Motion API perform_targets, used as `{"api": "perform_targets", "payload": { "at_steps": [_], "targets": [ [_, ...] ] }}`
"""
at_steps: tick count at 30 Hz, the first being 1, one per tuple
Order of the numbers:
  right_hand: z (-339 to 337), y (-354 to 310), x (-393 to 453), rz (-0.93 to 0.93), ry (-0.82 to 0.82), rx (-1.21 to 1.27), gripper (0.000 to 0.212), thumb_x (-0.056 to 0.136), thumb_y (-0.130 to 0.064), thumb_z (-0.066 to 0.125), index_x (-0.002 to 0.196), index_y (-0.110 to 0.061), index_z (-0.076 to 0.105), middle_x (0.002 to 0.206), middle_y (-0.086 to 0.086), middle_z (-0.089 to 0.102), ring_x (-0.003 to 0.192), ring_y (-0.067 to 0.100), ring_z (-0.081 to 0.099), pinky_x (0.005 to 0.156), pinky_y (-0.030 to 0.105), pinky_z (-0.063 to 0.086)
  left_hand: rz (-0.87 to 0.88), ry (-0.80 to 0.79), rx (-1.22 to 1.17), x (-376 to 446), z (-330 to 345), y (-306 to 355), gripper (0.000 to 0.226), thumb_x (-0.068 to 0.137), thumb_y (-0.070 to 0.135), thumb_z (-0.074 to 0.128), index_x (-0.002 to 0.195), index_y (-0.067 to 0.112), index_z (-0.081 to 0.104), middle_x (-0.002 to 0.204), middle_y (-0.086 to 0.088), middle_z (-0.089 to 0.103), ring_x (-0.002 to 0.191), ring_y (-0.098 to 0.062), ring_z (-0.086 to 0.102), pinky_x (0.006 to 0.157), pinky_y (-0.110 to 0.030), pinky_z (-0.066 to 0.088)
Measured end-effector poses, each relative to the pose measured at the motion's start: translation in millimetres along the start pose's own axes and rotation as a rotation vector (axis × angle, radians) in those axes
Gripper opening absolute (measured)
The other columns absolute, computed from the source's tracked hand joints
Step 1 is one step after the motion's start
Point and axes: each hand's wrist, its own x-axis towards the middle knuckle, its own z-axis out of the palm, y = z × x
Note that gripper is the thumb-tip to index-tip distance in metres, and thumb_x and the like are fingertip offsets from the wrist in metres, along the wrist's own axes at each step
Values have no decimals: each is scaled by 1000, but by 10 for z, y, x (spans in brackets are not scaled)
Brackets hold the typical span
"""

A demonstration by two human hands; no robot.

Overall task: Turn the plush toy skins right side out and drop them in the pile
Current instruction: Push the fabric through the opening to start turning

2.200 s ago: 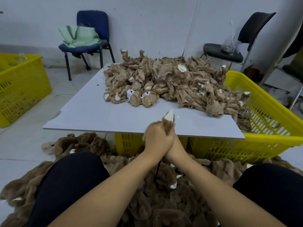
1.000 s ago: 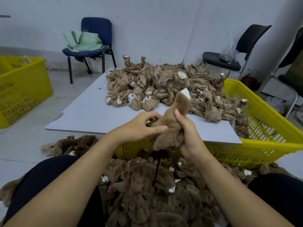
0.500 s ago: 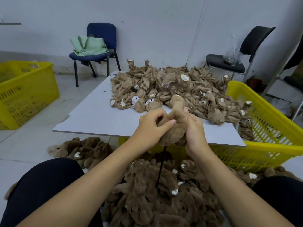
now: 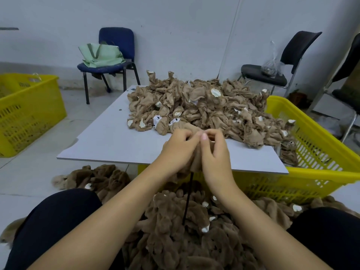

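Plush toy skin (image 4: 195, 160) pinched between curled fingers of left hand (image 4: 178, 151) and right hand (image 4: 215, 152); turning step judged mid-way; remaining fabric to be drawn out next.

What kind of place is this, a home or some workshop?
Probably a small toy workshop: a heap of inside-out skins on a board, yellow crates, and a furry finished pile on the floor.

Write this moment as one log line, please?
step: turning skin | hands: left hand and right hand both grip plush skin | heap on table | fluffy pile on floor
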Motion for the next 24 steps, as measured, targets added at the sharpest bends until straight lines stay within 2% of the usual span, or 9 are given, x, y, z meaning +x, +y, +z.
{"api": "perform_targets", "payload": {
  "at_steps": [2,4,6,8,10,12,15,19,24],
  "targets": [
    [5,108,-23,34,-11,-52,20,107,-36,40,96,-25,52,95,0,58,91,15,57,78,34,47,-10,-47,-38,-6,-10,-69,51,105,34,48,59,16,58,56,0,52,56,-12,50,61,-29,40],
    [-6,168,-19,69,-43,-110,27,108,-35,37,88,-23,49,85,-1,53,79,11,51,69,32,42,-3,-92,-43,-16,-29,-127,50,108,30,42,71,8,64,67,-5,59,65,-8,54,66,-28,44],
    [-32,184,-16,46,-76,-165,31,108,-33,36,83,-19,47,77,-2,48,68,6,44,61,29,37,22,-139,-19,-22,-73,-176,54,108,36,40,90,-9,66,83,-22,65,79,-14,57,77,-39,48],
    [-67,170,-9,-5,-77,-211,33,109,-30,36,80,-15,45,73,-1,44,64,7,41,59,30,35,91,-207,-3,-46,-142,-200,56,105,43,43,101,-6,68,99,-26,68,88,-17,59,84,-44,50],
    [-99,136,14,3,-76,-196,33,109,-29,38,80,-14,45,72,-1,44,62,7,39,59,34,35,170,-267,-6,-62,-234,-198,44,99,44,50,94,6,73,88,-13,68,82,-11,58,74,-30,48],
    [-124,93,54,49,-77,-129,32,109,-29,39,81,-14,47,74,1,45,62,5,40,61,33,36,235,-300,34,-59,-308,-214,36,96,39,56,92,6,70,82,-17,60,76,-13,52,69,-25,41],
    [-151,27,102,10,-60,-114,29,108,-27,41,88,-10,53,82,5,53,75,16,51,69,40,44,280,-264,47,-71,-318,-237,27,92,32,63,94,6,70,84,-13,63,78,-13,55,71,-28,43],
    [-164,-34,94,-91,-54,-51,26,105,-37,44,105,-17,59,101,0,62,100,21,59,88,50,50,325,-97,30,-76,-243,-196,18,91,15,66,73,21,64,68,12,57,69,-3,51,66,-19,41],
    [-253,127,-24,-269,-302,-173,76,89,-54,68,150,-33,28,149,-14,38,139,7,39,114,32,39,233,66,-110,-49,-207,-181,30,95,6,65,66,14,62,62,11,55,63,-4,52,60,-17,42]
  ]
}}
